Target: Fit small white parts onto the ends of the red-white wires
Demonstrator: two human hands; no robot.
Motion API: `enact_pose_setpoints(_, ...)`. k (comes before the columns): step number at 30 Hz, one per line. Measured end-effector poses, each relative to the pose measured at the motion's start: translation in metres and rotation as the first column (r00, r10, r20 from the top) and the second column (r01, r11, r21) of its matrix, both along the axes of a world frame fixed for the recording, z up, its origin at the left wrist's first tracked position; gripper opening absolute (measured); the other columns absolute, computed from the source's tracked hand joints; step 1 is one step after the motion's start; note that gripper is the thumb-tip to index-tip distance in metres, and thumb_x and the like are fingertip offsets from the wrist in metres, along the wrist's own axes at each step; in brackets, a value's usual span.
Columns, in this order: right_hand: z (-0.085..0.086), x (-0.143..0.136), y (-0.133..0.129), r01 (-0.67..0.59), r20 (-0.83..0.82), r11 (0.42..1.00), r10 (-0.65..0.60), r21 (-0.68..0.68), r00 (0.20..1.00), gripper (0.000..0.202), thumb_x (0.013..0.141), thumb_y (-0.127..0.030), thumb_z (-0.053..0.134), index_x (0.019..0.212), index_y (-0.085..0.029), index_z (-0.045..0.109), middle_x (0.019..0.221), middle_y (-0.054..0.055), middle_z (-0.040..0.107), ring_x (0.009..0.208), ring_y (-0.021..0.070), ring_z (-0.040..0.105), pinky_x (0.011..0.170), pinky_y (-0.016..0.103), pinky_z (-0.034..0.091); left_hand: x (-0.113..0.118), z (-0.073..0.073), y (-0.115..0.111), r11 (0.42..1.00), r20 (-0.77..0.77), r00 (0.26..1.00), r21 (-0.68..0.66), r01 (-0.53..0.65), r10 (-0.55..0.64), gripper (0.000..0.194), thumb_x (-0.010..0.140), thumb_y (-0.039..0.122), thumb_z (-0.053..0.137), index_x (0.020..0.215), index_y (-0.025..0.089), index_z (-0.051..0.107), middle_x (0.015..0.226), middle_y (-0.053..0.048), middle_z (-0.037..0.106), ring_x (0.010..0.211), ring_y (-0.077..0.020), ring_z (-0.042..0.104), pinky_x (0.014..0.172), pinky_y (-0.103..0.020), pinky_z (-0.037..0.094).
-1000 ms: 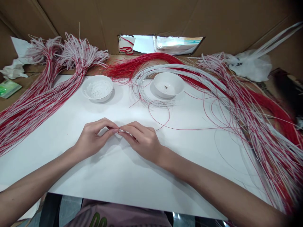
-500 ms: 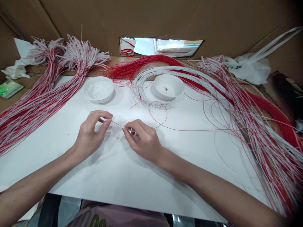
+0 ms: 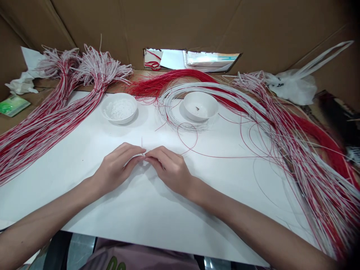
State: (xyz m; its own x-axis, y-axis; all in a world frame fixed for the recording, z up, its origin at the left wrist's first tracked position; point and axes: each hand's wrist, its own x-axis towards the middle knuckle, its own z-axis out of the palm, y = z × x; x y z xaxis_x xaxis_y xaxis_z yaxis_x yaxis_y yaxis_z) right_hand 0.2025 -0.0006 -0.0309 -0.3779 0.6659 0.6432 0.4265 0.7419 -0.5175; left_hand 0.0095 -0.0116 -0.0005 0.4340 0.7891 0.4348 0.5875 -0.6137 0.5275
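My left hand (image 3: 118, 165) and my right hand (image 3: 170, 167) meet over the white tabletop, fingertips almost touching. Both pinch a thin strand (image 3: 142, 141), whose pale reddish end sticks up between them. Most of it is hidden by the fingers, so I cannot tell whether it is wire or cord. Beyond my left hand stands a white bowl (image 3: 108, 118) holding many tiny white pieces. A second white bowl (image 3: 201, 117), with a small dark bit inside, stands beyond my right hand. A loose red strand (image 3: 225, 156) runs across the table to the right.
Tied bundles of red and white strands (image 3: 75, 108) lie along the left. More red strands (image 3: 180, 74), a white coil (image 3: 225, 88) and a mixed bundle (image 3: 303, 157) curve around the right. Cardboard walls (image 3: 267, 30) close off the back. A plastic bag (image 3: 298, 90) sits back right.
My hands have come together; the strand stretched between them before now shows only a short end pointing up. My left hand moved right. The view shifted slightly.
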Motion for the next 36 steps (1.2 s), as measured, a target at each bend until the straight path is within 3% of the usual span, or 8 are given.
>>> enact_pose_setpoints(4,-0.003,0.0,0.0,-0.048,-0.027,0.999,0.048,0.008,0.998,0.008,0.095,-0.015,0.054,0.095,-0.017,0.061,0.082,0.001,0.069,0.073,0.0092,0.065,0.066,0.021,0.051,-0.005,-0.004,0.002,0.992,0.035,0.998,-0.118,0.051,-0.047,0.021,0.094,0.017,0.052,0.109,0.024,0.064,0.101,-0.003,0.073,0.091,-0.0164,0.068,0.081,-0.03,0.055)
enact_pose_setpoints(9,-0.003,0.001,-0.001,-0.016,-0.043,1.0,0.016,0.01,0.999,0.005,0.095,-0.019,0.056,0.097,-0.018,0.06,0.082,0.0,0.07,0.072,0.0086,0.065,0.064,0.019,0.051,-0.007,-0.007,0.003,0.985,0.049,0.997,-0.155,0.074,-0.067,0.023,0.093,0.016,0.052,0.108,0.025,0.066,0.096,-0.001,0.074,0.084,-0.0144,0.069,0.076,-0.026,0.055)
enact_pose_setpoints(14,0.001,0.0,0.0,0.097,0.025,0.995,-0.096,-0.025,0.995,0.009,0.093,-0.026,0.059,0.095,-0.017,0.058,0.083,0.002,0.066,0.073,0.0125,0.063,0.067,0.025,0.05,-0.01,-0.005,0.007,0.987,0.083,0.996,-0.158,0.027,-0.014,0.022,0.092,0.017,0.052,0.104,0.024,0.069,0.092,-0.001,0.075,0.08,-0.0143,0.071,0.075,-0.024,0.056)
enact_pose_setpoints(21,0.003,0.006,0.009,0.209,0.113,0.973,-0.198,-0.097,0.974,0.021,0.083,-0.016,0.056,0.104,-0.016,0.054,0.095,0.007,0.063,0.09,0.0208,0.057,0.081,0.036,0.045,-0.023,-0.004,0.019,0.964,0.012,0.987,-0.216,-0.154,0.16,0.02,0.092,0.028,0.053,0.095,0.023,0.072,0.086,0.0,0.077,0.076,-0.0147,0.072,0.074,-0.023,0.056)
enact_pose_setpoints(29,0.003,0.017,0.024,0.177,0.199,0.97,-0.143,-0.165,0.969,0.009,0.085,-0.017,0.054,0.092,-0.018,0.058,0.087,0.006,0.062,0.085,0.0202,0.055,0.08,0.035,0.043,-0.025,-0.008,0.022,0.908,0.065,0.96,-0.348,-0.234,0.272,0.021,0.09,0.037,0.056,0.094,0.022,0.071,0.086,0.0,0.077,0.081,-0.0168,0.073,0.079,-0.024,0.057)
enact_pose_setpoints(36,-0.001,0.019,0.026,0.172,0.183,0.972,-0.142,-0.163,0.973,0.009,0.089,-0.013,0.052,0.09,-0.018,0.059,0.085,0.005,0.062,0.082,0.0188,0.053,0.078,0.033,0.045,-0.026,-0.009,0.027,0.864,0.102,0.957,-0.464,-0.195,0.271,0.025,0.092,0.041,0.054,0.107,0.023,0.065,0.09,0.0,0.076,0.087,-0.0172,0.072,0.086,-0.029,0.055)
